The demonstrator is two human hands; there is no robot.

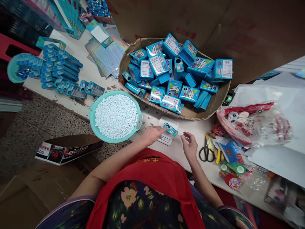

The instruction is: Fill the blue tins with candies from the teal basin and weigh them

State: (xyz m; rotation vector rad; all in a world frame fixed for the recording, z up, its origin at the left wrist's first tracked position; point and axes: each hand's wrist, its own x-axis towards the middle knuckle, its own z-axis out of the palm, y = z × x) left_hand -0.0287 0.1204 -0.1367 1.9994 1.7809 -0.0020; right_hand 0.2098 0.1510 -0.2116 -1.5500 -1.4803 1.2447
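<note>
A small blue candy box (170, 129) with a dark round opening lies on a white digital scale (165, 140). My left hand (152, 134) reaches over the scale from the left, its index finger stretched out to the box beside the opening; whether it holds a small piece is hidden. My right hand (190, 145) hovers just right of the scale, fingers apart, with nothing in it. Left of the scale stands a turquoise bowl (140, 122) full of small pale candies (116, 116).
Behind the scale, a cut-down cardboard box (197, 115) holds many blue candy boxes (157, 93). Rows of narrow blue packets (62, 68) lie at left. Black scissors (206, 152), tape and plastic bags (257, 127) lie at right. An open carton (69, 149) sits lower left.
</note>
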